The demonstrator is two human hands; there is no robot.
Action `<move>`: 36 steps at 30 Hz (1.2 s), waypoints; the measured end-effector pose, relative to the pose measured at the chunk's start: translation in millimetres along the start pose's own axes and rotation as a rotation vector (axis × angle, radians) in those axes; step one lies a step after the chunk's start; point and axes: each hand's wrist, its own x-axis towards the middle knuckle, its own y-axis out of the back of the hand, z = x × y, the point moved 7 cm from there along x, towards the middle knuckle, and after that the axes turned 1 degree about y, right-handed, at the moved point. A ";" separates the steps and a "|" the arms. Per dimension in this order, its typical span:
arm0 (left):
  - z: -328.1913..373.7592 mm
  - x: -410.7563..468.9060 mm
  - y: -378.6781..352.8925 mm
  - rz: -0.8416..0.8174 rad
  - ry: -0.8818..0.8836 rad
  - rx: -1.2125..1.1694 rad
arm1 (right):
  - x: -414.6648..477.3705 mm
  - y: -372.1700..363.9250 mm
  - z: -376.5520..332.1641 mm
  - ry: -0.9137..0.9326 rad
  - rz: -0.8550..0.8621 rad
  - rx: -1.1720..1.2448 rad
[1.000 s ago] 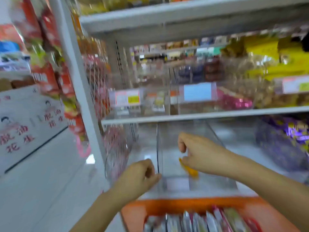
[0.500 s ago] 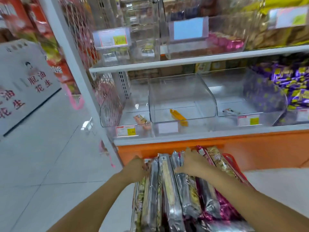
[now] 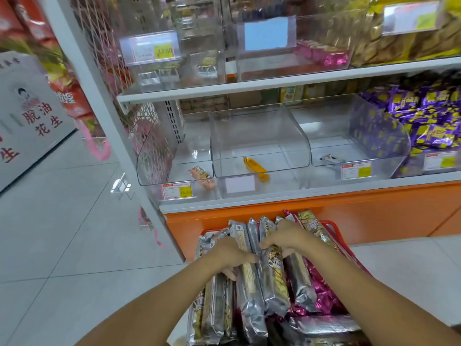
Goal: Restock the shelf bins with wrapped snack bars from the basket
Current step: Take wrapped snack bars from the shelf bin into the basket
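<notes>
The left hand curls round a long silver-wrapped snack bar in the red plastic basket. Touching it, the right hand grips a neighbouring silver bar. Above and beyond both hands sit clear plastic shelf bins. The left bin holds one peach packet, the middle bin one yellow bar, the right bin one small silver packet, and the far-right bin many purple packets.
</notes>
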 end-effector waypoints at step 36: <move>46.3 -60.7 97.8 -0.441 -0.788 -1.372 | -71.5 84.8 -143.6 0.654 0.473 -0.002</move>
